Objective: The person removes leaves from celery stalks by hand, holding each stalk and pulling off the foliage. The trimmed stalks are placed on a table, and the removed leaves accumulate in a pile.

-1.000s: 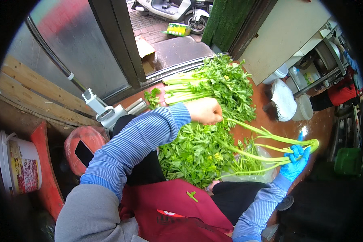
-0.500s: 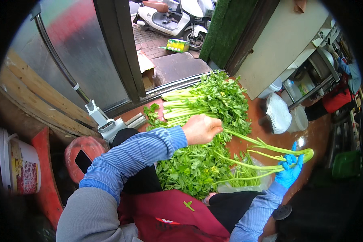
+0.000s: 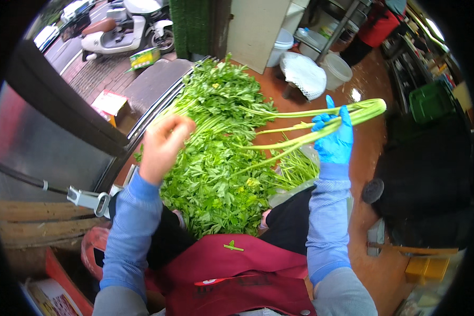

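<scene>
Head view: the right hand (image 3: 333, 138), in a blue glove at centre right, is closed around long pale celery stalks (image 3: 321, 124) that stretch toward the upper right. The bare left hand (image 3: 162, 146), centre left, pinches stems above the leafy green pile (image 3: 216, 158) on the floor.

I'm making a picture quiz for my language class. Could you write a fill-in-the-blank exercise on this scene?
1. The right hand, wearing a ____ glove, grips long pale green celery stalks.
2. The left hand is ____, with no glove on it.
3. The leafy green celery heap lies on the reddish ____.
4. A small green stem piece rests on the person's dark red ____.

Missing words: blue; bare; floor; apron
</scene>
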`<state>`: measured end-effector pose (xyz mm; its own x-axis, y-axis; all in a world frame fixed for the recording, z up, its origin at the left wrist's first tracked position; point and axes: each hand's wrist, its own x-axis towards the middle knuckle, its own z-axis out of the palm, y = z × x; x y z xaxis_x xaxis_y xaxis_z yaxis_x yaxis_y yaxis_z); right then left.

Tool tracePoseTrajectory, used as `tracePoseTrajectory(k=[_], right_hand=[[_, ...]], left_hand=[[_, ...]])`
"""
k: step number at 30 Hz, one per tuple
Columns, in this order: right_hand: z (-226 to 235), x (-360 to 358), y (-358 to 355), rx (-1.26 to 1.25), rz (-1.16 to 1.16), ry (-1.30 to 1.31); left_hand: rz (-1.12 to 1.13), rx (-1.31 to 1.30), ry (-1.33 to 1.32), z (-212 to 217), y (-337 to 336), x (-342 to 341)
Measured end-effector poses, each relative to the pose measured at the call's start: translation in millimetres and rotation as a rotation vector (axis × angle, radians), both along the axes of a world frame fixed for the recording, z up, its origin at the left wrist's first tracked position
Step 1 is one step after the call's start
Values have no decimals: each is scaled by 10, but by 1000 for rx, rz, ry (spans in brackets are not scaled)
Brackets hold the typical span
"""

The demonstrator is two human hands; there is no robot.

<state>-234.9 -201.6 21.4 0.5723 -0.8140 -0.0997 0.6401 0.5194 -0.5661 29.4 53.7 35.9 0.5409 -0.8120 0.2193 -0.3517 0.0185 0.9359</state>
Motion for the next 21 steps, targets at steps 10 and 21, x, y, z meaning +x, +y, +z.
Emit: tracePoseTrajectory(k=[10, 21], right_hand=[[60, 510, 341, 183, -143, 14], [-49, 576, 777, 3, 286, 153]], left_hand=[[-461, 63, 790, -372, -516, -1195], [-271, -432, 1522, -623, -962, -947]])
